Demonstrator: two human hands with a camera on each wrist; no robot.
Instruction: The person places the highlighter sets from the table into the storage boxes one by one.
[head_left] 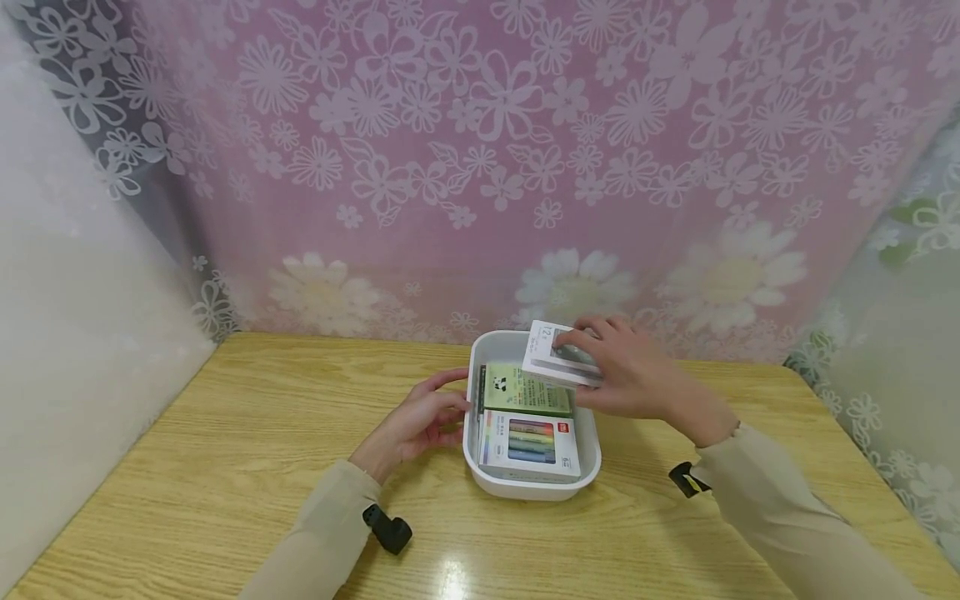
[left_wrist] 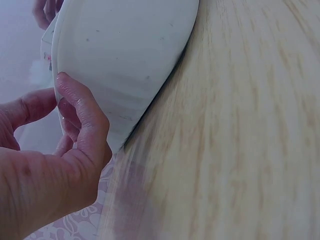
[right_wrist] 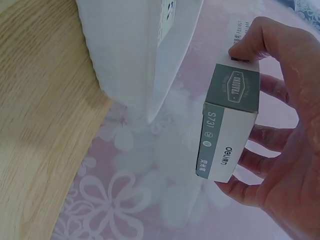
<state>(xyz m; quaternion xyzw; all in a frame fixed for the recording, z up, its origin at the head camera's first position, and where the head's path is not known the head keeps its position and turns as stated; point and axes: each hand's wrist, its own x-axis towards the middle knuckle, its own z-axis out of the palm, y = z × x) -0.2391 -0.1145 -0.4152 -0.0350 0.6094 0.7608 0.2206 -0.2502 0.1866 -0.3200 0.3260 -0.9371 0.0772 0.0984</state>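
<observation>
My right hand point(head_left: 626, 371) grips a small white-and-green Deli box point(right_wrist: 227, 125), thumb on one side and fingers on the other. The box is held over the far right part of a white plastic bin point(head_left: 532, 490). At the bin's left side, my left hand point(head_left: 420, 421) pinches the rim between thumb and curled fingers, as the left wrist view shows. Inside the bin lie a green box with a panda picture point(head_left: 525, 390) and, in front of it, a white box with a window showing coloured sticks point(head_left: 532, 443). A dark edge shows along the bin's left inner wall.
The bin stands on a wood-grain table point(head_left: 247, 442). Behind the table hangs a pink flowered curtain point(head_left: 465, 167), with paler sheets at the left and right. Black wrist devices point(head_left: 388, 529) are strapped to both sleeves.
</observation>
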